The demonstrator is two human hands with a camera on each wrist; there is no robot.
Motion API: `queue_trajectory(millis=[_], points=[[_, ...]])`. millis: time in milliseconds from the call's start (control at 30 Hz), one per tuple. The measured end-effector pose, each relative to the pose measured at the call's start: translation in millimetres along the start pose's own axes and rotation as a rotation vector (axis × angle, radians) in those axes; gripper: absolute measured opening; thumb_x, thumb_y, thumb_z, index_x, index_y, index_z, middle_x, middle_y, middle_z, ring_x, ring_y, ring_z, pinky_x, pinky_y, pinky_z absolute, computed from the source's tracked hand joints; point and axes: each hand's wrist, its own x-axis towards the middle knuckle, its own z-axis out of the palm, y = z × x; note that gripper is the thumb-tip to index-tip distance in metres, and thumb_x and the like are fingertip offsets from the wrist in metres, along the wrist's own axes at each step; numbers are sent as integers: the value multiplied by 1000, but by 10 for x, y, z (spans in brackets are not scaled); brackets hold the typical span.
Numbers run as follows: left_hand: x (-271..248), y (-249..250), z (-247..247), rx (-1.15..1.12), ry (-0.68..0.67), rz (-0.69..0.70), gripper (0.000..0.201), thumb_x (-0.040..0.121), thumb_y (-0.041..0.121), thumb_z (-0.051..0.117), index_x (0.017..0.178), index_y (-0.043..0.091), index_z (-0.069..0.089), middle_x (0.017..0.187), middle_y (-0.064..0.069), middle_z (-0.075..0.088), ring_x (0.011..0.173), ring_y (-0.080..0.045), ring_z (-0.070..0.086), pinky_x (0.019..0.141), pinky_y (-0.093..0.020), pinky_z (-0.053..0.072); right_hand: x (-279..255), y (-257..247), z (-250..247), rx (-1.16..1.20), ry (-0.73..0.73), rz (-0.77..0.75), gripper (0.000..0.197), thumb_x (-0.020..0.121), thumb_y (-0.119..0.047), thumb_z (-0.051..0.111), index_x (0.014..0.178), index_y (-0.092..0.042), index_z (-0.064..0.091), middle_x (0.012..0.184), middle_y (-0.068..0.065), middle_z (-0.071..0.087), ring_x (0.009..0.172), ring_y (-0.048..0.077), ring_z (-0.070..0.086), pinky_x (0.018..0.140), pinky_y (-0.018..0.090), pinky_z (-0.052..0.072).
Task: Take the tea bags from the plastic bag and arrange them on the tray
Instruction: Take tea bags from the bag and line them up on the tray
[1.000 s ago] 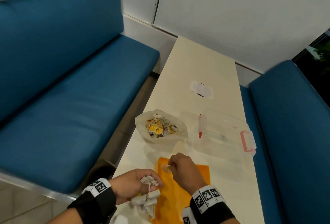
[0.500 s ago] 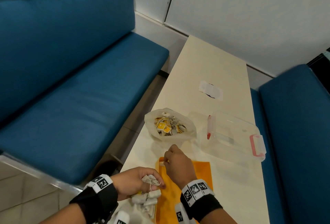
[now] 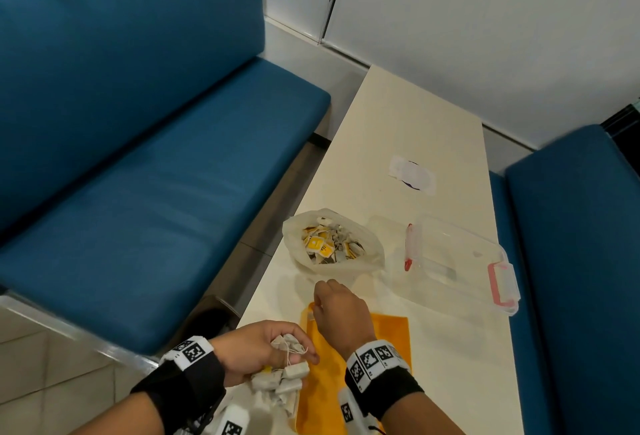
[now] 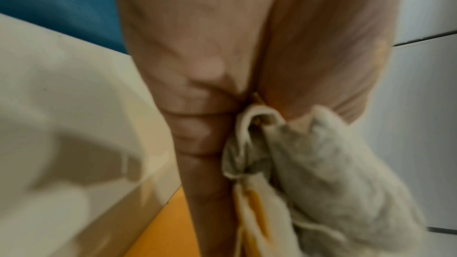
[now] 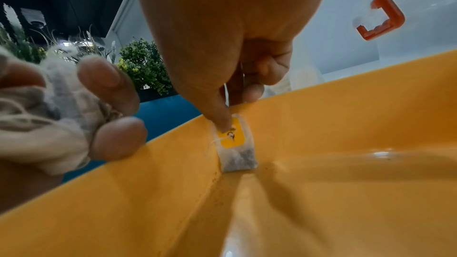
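An orange tray [image 3: 388, 334] lies at the table's near end. My right hand [image 3: 317, 299] is at its far left corner and pinches one tea bag [image 5: 236, 144] by its yellow tag, standing it against the tray wall [image 5: 148, 173]. My left hand [image 3: 294, 355] hovers over the tray's left edge and grips a bunch of tea bags [image 3: 280, 379] with their strings; the same bunch of tea bags [image 4: 321, 163] fills the left wrist view. Beyond the tray sits the open plastic bag [image 3: 298, 230] with several more tea bags [image 3: 329, 244] inside.
A clear plastic box [image 3: 457, 261] with pink latches stands right of the bag. A white sticker [image 3: 412, 174] lies farther up the cream table [image 3: 398, 122]. Blue benches [image 3: 156, 174] flank the table on both sides.
My right hand has moved left and down to the tray's far left corner with the single tea bag. My left hand still holds its bunch.
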Motion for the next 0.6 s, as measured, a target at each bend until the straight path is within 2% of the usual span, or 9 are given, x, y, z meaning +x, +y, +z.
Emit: queue_trajectory(millis=[133,267,300,400,467,533,600], points=[[-44,3,-6,-161,-27,-18,25,94,5,68,118,3,62,134,-28,61,104,-37,67,99,-49,52,-3,16,13,12,3,0,15,98,-25,48,111,-20,53,113,2,59,103,22,57,72,32,43],[-63,-3,-27,-288,30,9,37,84,5,79,118,2,64,133,-33,59,106,-41,64,107,-56,45,-47,26,4,81,28,26,21,97,-30,50,115,-21,55,118,-2,53,101,22,59,73,32,45],[-68,9,-24,-330,54,12,40,82,3,78,119,2,63,133,-33,59,106,-41,64,105,-55,46,-75,30,-14,109,49,35,21,97,-31,51,116,-22,55,118,-3,52,99,21,59,72,31,45],[-98,74,-7,-435,135,8,40,84,-7,60,122,4,61,131,-30,62,102,-39,67,83,-43,59,-194,32,-107,243,145,50,19,95,-27,55,114,-24,58,115,-8,51,88,15,60,70,28,49],[-114,119,10,-494,164,13,45,82,-8,53,125,7,59,131,-27,64,103,-37,68,71,-37,61,-291,12,-189,412,180,71,16,94,-19,58,108,-27,60,110,-11,55,82,9,59,72,22,50],[-111,151,31,-583,198,38,47,86,-9,47,130,5,55,130,-27,64,102,-37,68,66,-36,62,-405,-17,-284,601,155,72,24,91,-8,58,98,-31,60,105,-14,58,84,7,61,68,16,48],[-102,175,59,-676,253,50,45,92,-7,44,135,4,51,128,-28,65,98,-37,70,64,-36,63,-542,-59,-379,776,84,15,35,85,0,58,95,-34,62,105,-14,60,89,9,63,62,16,44]])
